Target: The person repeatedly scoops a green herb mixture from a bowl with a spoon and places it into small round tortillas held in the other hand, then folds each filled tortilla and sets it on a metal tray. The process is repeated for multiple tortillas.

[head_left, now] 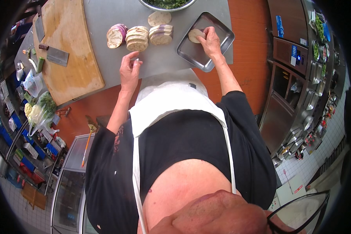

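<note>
My right hand (211,43) pinches a round pale slice that looks like eggplant (194,36), over a shallow rectangular metal tray (203,64). Bare metal shows across the tray's bottom around it. My left hand (129,70) is at the table's near edge, fingers loosely bent and apart, with nothing seen in it. Just beyond its fingertips stands the middle stack of eggplant slices (137,38). To either side are a left stack with purple skin (116,36) and a right stack (161,34). One loose slice (160,18) lies behind the right stack.
A wooden cutting board (72,31) covers the table's left, bearing a cleaver (57,56) and another knife (39,27). A metal bowl of chopped greens (165,8) stands at the far edge. Bagged vegetables (43,109) sit at left; steel kitchen equipment (286,78) lines the right.
</note>
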The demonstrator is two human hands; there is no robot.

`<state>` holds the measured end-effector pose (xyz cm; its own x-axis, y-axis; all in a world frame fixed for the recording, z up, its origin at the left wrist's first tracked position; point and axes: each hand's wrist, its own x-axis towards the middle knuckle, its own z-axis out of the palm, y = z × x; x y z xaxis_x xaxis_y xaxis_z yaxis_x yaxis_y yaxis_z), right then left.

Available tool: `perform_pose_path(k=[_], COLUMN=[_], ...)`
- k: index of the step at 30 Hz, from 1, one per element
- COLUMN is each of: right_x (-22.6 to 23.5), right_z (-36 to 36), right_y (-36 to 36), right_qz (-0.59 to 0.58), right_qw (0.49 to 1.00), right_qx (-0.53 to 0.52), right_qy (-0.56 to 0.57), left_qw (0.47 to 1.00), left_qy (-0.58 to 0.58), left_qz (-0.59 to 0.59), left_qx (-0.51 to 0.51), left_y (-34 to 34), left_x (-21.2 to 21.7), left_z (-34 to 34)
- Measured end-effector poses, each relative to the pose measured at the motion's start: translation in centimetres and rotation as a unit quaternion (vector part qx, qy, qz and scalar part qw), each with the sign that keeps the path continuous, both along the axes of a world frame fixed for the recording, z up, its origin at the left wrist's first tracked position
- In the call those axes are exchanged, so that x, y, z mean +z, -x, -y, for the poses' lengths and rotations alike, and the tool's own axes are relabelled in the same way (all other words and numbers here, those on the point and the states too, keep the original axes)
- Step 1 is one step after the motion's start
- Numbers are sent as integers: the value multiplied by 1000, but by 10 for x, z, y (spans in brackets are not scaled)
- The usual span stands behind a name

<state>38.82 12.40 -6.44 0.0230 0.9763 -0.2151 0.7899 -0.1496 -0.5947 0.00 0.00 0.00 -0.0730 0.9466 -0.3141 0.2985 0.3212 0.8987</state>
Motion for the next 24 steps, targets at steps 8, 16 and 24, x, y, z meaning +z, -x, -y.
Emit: perform_pose_path(k=[8,16,24], right_x=[123,169,189], right_z=[28,15,8], right_y=[79,127,132], right_qz=[-256,-163,-431], right_qw=[960,935,898], right_qx=[17,216,48], right_qy=[-112,-227,69], left_qw=[830,831,930], left_qy=[195,85,-45], left_qz=[523,547,362], left_qx=[6,58,-45], left_y=[-72,-79,-48], left_x=[63,82,87], left_z=[-55,-84,-90])
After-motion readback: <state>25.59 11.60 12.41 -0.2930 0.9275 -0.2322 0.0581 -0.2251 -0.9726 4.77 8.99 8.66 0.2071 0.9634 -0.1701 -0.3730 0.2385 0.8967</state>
